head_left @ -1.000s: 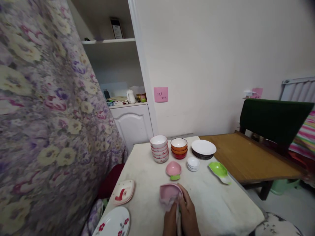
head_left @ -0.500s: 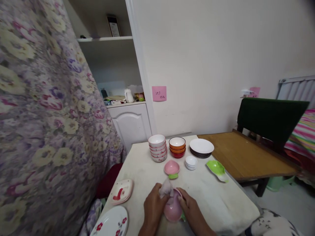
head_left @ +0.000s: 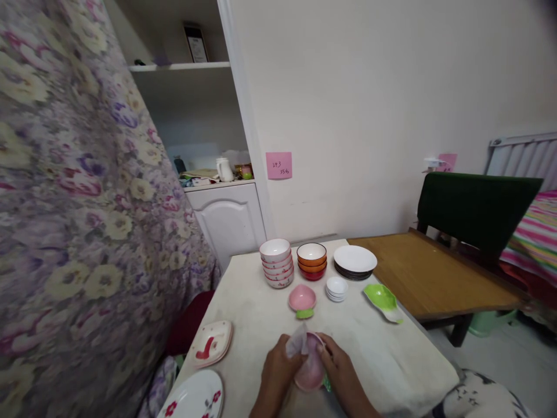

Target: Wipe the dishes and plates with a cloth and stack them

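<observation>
Near the front of the table, a pink bowl (head_left: 310,374) with a green leaf-like handle is tilted toward me between my hands. My right hand (head_left: 340,367) grips its right rim, thumb on the inside. A crumpled white tissue (head_left: 297,342) is pinched in my left hand (head_left: 278,367), pressed against the bowl's left inner side. Just beyond lies a second pink bowl (head_left: 302,298) with a green handle. Small white dishes (head_left: 336,287) are stacked to its right.
Behind stand stacked white-and-red bowls (head_left: 277,264), orange and red bowls (head_left: 312,261) and plates (head_left: 355,259). A green leaf-shaped dish (head_left: 383,302) lies right. Square plates (head_left: 212,343) and a flowered plate (head_left: 195,396) sit at the left edge. A brown table (head_left: 435,278) adjoins on the right.
My left hand and the tissue have shifted slightly right across the bowl. The bowl is turned a little in my right hand. The whole view has moved slightly.
</observation>
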Available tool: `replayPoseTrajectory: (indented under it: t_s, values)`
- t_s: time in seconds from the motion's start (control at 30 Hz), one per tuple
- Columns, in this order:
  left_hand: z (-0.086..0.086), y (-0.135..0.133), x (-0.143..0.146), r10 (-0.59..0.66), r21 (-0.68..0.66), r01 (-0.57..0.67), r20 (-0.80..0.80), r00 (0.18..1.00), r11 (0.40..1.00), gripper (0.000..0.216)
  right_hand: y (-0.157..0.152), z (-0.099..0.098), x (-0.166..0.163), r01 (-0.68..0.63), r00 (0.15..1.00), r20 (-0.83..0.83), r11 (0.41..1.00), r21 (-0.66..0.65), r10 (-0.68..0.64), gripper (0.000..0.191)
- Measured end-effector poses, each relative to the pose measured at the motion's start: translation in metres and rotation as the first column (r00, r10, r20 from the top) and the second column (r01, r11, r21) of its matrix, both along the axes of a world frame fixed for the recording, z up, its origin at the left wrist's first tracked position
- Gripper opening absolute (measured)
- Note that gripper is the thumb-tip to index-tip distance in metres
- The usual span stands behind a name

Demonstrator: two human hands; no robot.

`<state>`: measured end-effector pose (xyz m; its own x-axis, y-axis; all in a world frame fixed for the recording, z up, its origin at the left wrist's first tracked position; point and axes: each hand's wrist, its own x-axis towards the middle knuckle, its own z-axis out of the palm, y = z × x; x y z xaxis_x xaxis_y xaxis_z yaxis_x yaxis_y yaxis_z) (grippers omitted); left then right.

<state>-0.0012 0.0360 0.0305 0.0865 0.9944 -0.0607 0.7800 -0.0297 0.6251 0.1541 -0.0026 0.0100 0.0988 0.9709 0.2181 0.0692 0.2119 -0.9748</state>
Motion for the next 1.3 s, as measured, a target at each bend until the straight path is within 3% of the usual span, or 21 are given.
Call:
replayPoseTrajectory:
  t_s: [0.1, 0.2, 0.37, 0.43, 0.53, 0.6, 0.7, 0.87, 1.07, 1.3]
  values:
    - [-0.012, -0.014, 0.012, 0.143, -0.054, -0.137, 0.144, 0.979, 0.989, 0.05, 0.001, 0.001, -0.003, 0.05, 0.996, -0.074, 0.999, 0.009, -0.049, 0.041]
    - [-0.009, -0.018, 0.016, 0.24, -0.063, -0.233, 0.191, 0.952, 0.971, 0.064, 0.001, 0.004, -0.007, 0.043, 0.994, -0.104, 0.999, 0.013, -0.042, 0.042]
    - [0.007, -0.002, 0.005, 0.168, 0.071, -0.173, 0.06, 0.984, 0.982, 0.041, -0.004, 0.005, -0.009, -0.029, 0.998, -0.061, 0.999, -0.013, 0.029, 0.043]
    - [0.006, 0.0, 0.005, 0.184, 0.079, -0.188, 0.051, 0.982, 0.979, 0.046, -0.004, 0.004, -0.009, 0.001, 0.997, -0.072, 1.0, -0.024, -0.003, 0.044]
    - [-0.001, -0.007, 0.012, 0.204, -0.014, -0.203, 0.115, 0.972, 0.979, 0.063, -0.002, 0.004, -0.007, 0.076, 0.992, -0.101, 0.997, -0.03, -0.079, 0.046]
    - [-0.004, -0.013, 0.015, 0.189, -0.056, -0.182, 0.175, 0.966, 0.982, 0.057, 0.0, 0.005, -0.006, 0.081, 0.991, -0.105, 0.997, -0.018, -0.083, 0.046]
    - [-0.002, -0.016, 0.009, 0.121, 0.045, -0.134, 0.21, 0.97, 0.99, 0.028, 0.0, 0.007, -0.005, 0.035, 0.996, -0.082, 0.999, -0.011, -0.035, 0.046]
    - [-0.006, -0.007, -0.004, 0.014, 0.211, -0.09, 0.337, 0.941, 0.973, 0.022, -0.001, 0.0, -0.006, 0.032, 0.998, -0.06, 0.998, -0.055, -0.035, 0.045]
    - [-0.022, -0.009, 0.003, 0.034, 0.108, -0.107, 0.525, 0.85, 0.988, 0.031, -0.002, -0.005, -0.006, 0.052, 0.995, -0.077, 0.997, -0.058, -0.057, 0.045]
    - [0.005, 0.004, -0.021, 0.014, 0.032, -0.042, 0.614, 0.789, 0.999, 0.023, -0.001, 0.002, 0.002, -0.002, 0.997, -0.075, 0.998, -0.069, -0.003, 0.048]
